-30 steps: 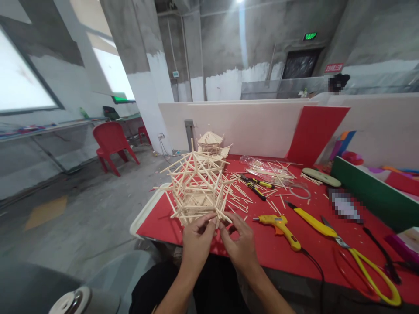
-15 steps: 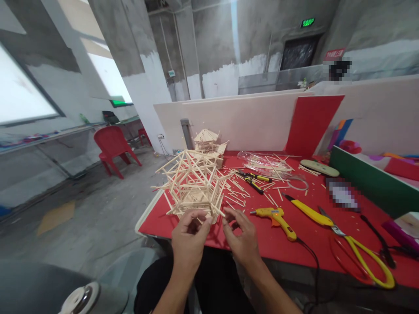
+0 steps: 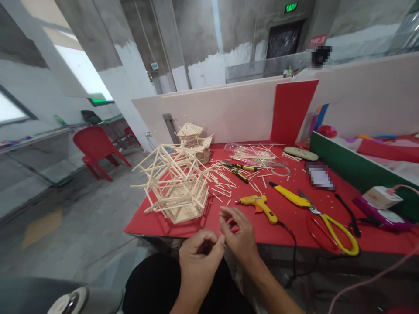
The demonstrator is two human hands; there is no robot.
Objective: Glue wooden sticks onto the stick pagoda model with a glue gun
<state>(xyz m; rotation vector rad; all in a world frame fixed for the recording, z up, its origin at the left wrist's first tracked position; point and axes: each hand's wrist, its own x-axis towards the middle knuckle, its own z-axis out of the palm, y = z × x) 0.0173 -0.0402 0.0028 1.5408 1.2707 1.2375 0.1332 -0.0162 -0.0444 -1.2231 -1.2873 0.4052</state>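
Note:
My left hand is closed at the table's front edge, thumb and forefinger pinched together. Close beside it, my right hand has its fingers curled in toward the thumb, and the fingertips of both hands nearly meet. Whatever is between the fingers is too small or hidden to make out. Beyond the hands, to the left, stands an open frame model of thin wooden sticks on a flat wooden base; neither hand touches it. A yellow glue gun lies on the table right of my right hand.
On the red table lie loose sticks, black-and-yellow pliers, a yellow cutter and yellow-handled scissors. A small wooden pagoda stands behind the frame. A green panel borders the right; a cord hangs off the front.
Both hands have drawn back from the stick frame toward my lap and closer together. The frame now stands free of them. The view has shifted to the right.

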